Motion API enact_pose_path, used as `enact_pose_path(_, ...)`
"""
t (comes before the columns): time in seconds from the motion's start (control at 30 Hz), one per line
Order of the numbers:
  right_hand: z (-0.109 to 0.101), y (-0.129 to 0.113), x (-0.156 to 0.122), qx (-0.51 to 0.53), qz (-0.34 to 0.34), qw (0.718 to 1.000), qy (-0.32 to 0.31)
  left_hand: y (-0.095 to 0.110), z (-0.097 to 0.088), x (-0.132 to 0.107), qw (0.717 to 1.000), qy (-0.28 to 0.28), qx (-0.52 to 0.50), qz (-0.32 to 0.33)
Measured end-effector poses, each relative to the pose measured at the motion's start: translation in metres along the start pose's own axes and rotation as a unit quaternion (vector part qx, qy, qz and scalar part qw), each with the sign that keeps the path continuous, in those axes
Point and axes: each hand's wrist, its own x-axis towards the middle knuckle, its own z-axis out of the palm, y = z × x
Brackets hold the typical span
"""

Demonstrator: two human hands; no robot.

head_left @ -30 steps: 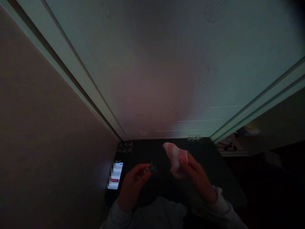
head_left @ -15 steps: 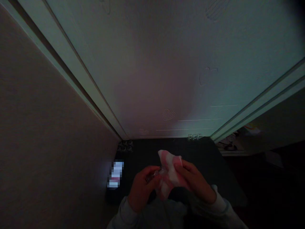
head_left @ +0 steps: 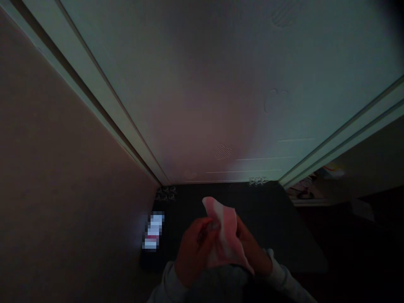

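Note:
A pink-and-white striped cloth (head_left: 227, 229) is spread between my two hands over a dark tabletop (head_left: 284, 235). My left hand (head_left: 194, 248) is closed at the cloth's left side, around a small clear, shiny object (head_left: 213, 226) that is partly covered by fingers and cloth. Its exact kind is too dim to make out. My right hand (head_left: 252, 248) grips the cloth from the right and behind, its fingers mostly hidden by the fabric.
Several small clear glass-like pieces (head_left: 166, 193) stand at the table's back left, and more clear pieces (head_left: 258, 181) at the back right. A lit phone (head_left: 153, 230), blurred out, lies by the left wall. Behind rises a pale panel with heart patterns (head_left: 223, 151).
The cloth has shifted slightly left and opened out more, showing a flatter face. My right hand has moved left and lower behind it; my left hand has turned a little inward.

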Motion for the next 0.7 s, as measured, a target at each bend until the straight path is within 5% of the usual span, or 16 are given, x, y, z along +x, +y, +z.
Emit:
enact_pose_path(0.2,0.004,0.019,0.003,0.070,0.034,0.997,0.024,-0.001,0.004,-0.002,0.981,-0.057,0.088,0.160)
enact_pose_path(0.47,0.008,0.036,0.009,-0.003,0.003,0.995,0.104,-0.005,0.007,-0.002,0.996,0.015,0.078,0.031)
enact_pose_path(0.7,0.002,0.029,0.009,-0.091,-0.006,0.984,0.154,-0.009,0.007,-0.005,0.996,-0.039,0.021,0.077)
